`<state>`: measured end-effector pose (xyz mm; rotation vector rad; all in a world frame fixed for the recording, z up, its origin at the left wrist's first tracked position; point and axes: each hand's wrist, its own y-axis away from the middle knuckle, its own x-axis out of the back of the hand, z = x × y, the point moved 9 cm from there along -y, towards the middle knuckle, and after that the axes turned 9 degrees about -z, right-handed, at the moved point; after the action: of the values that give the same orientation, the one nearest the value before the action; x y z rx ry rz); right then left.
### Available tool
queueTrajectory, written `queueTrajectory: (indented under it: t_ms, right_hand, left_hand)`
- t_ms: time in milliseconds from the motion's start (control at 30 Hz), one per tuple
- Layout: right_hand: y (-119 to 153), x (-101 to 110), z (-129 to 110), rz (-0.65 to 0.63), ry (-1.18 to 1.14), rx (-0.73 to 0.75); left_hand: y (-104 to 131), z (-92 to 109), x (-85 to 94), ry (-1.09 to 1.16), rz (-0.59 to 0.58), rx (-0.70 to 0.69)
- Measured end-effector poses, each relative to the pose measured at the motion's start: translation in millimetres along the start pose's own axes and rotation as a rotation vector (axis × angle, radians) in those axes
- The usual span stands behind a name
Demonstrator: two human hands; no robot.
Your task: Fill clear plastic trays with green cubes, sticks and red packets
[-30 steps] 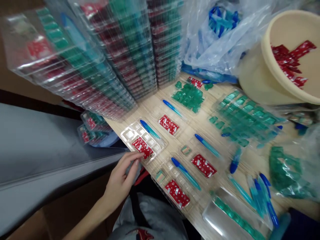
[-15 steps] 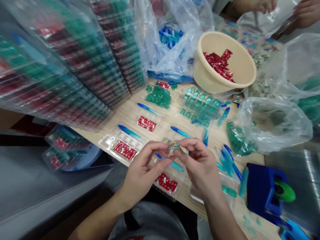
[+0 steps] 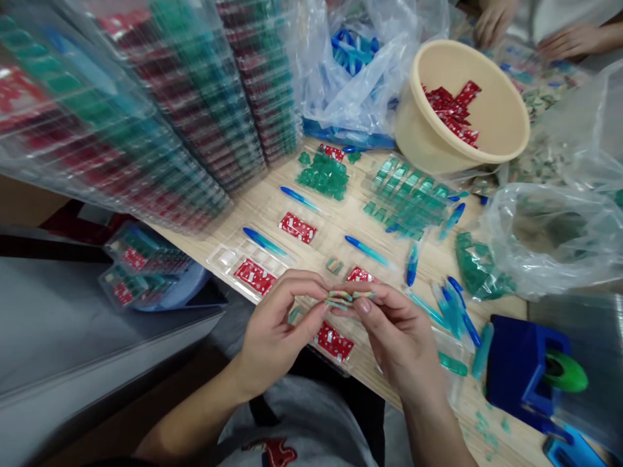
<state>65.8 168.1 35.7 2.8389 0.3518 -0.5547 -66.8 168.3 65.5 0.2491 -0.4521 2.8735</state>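
Note:
My left hand [image 3: 277, 331] and my right hand [image 3: 402, 334] meet above the near edge of the table, fingertips closed in a pinch. Between them are small thin striped pieces [image 3: 339, 297] in green, cream and orange; their exact kind is unclear. A similar striped piece [image 3: 334, 264] lies just beyond my fingers. Beneath and around the hands are clear plastic trays [image 3: 224, 259], red dotted packets [image 3: 254, 277] and blue pens [image 3: 367, 250]. Another red packet [image 3: 333, 342] shows below my fingers, partly covered by them.
Tall stacks of filled clear trays [image 3: 189, 97] rise at the left. Behind are a cream tub [image 3: 413, 130] with red packets and a bag of blue pieces [image 3: 354, 52]. Green pieces [image 3: 324, 176] lie mid-table. A blue tape dispenser [image 3: 516, 370] stands right. Another person's hands [image 3: 569, 42] are at top right.
The view has shifted, so the table items sit further right and slightly higher. My fingers have turned the striped pieces, which now show edge-on and separated.

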Motion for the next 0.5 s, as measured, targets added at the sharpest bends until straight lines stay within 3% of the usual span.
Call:
queueTrajectory:
  t_ms: [133, 333, 433, 500]
  right_hand:
    - [2, 0, -15, 0.056, 0.257, 0.081]
    - [3, -10, -26, -0.016, 0.515, 0.124]
    - [1, -11, -26, -0.06, 0.542, 0.103]
    - [-2, -12, -23, -0.092, 0.513, 0.066]
  left_hand:
    - [3, 9, 5.3, -0.179, 0.017, -0.085]
    - [4, 24, 4.3, -0.528, -0.064, -0.191]
    - [5, 26, 2.5, -0.505, -0.12, -0.237]
    - [5, 21, 5.5, -0.372, -0.122, -0.217]
